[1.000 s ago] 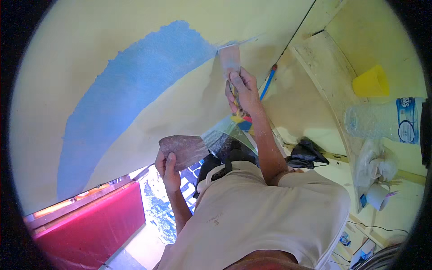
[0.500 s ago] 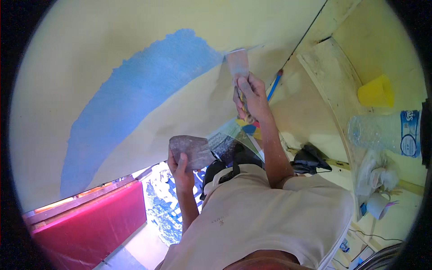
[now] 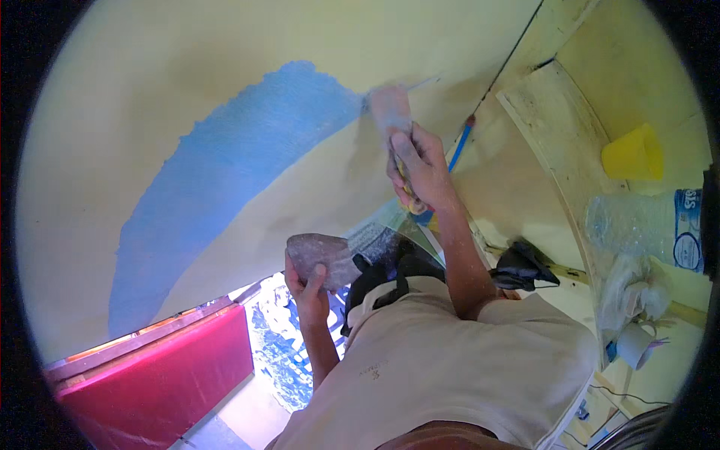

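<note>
My right hand (image 3: 424, 169) is closed around the handle of a putty knife (image 3: 391, 106). The knife's broad blade is slightly blurred and lies at the right tip of a blue curved patch (image 3: 225, 165) on the cream panel (image 3: 300, 202). Lower and to the left, my left hand (image 3: 307, 294) grips a flat, grey-brown, dusty plate (image 3: 321, 257) with a rounded corner, its thumb on the near face. What lies on the plate's far side is hidden. A thin dark streak runs on the panel beyond the blade.
A blue stick with a reddish tip (image 3: 460, 146) is right of my right hand. Farther right are a wooden ledge (image 3: 559, 131), a yellow cup (image 3: 634, 154), a clear plastic bottle (image 3: 634, 225) and a black bag (image 3: 521, 266). A red padded panel (image 3: 165, 375) stands lower left.
The putty knife's blade has moved slightly left and down against the panel, and the whole view has shifted a little. Both hands keep their hold.
</note>
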{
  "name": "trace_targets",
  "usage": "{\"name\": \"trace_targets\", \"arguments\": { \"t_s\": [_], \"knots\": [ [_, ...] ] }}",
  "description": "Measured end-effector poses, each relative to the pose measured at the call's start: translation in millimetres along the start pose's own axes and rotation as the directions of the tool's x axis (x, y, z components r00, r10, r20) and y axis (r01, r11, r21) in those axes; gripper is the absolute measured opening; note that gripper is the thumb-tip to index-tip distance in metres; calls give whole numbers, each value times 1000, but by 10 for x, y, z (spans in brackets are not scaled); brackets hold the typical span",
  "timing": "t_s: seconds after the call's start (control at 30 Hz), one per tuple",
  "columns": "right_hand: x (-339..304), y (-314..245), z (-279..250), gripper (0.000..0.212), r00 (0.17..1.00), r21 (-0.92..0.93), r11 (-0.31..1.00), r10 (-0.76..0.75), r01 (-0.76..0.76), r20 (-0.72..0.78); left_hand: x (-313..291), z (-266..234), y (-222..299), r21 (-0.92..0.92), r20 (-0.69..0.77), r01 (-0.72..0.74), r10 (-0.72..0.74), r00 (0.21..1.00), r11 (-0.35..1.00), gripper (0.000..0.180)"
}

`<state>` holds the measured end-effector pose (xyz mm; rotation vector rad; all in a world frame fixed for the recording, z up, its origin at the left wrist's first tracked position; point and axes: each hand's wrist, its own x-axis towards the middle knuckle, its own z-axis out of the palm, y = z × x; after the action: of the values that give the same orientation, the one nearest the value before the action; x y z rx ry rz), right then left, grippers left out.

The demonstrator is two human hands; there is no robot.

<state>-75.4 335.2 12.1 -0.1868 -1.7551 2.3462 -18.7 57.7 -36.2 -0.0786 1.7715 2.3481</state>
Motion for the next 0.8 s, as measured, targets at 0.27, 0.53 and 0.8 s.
{"name": "trace_targets", "arguments": {
  "t_s": [0.27, 0.53, 0.8],
  "knots": [
    [-97, 27, 27, 24, 999, -15, 1000, 20, -20, -26, 76, -65, 19, -76, 3, 8, -8, 1000, 997, 68],
    [54, -94, 160, 24, 995, 42, 996, -75, 78, -61, 145, -21, 141, -79, 19, 70, -69, 997, 994, 70],
    [-127, 115, -7, 25, 998, 19, 1000, -24, 25, -56, 197, -101, 122, 16, 170, 68, -70, 983, 998, 75]
  ]
}}
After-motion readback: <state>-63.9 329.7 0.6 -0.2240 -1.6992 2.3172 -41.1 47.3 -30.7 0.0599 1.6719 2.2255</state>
